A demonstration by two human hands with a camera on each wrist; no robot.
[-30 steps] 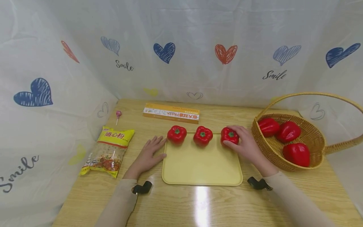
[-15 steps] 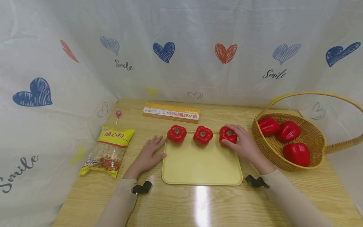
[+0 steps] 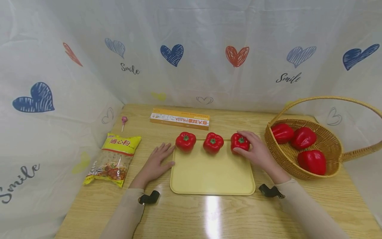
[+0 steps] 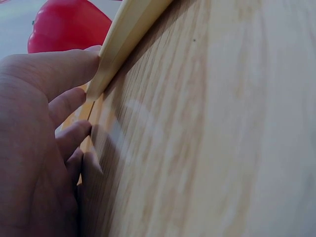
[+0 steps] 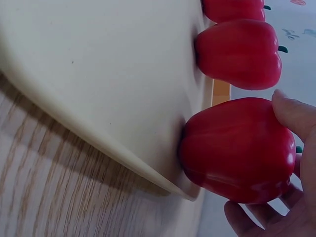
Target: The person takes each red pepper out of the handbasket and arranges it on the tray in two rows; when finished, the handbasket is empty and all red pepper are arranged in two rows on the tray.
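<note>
From where I stand, a pale yellow tray (image 3: 212,176) lies mid-way along the tabletop (image 3: 179,215). Upright along its far edge are a left pepper (image 3: 185,141) at the far left corner, a middle pepper (image 3: 213,142), and a right pepper (image 5: 237,150) at the far right corner, all red, stems up. The right hand (image 3: 259,151) has its fingers curled round the right pepper. At the tray's left edge, the left hand (image 3: 156,162) rests with fingers spread, its thumb touching the rim. Near the tabletop's right edge sits a wicker basket (image 3: 282,157) with a looped handle, holding three more red peppers (image 3: 312,162), two toward its far left side and one by its near rim. By the tabletop's left edge lies a yellow bag (image 3: 114,159), tan contents showing through; a pasta box (image 3: 180,119) lies near the far edge, and a pink lollipop (image 3: 124,119) near the far left corner
</note>
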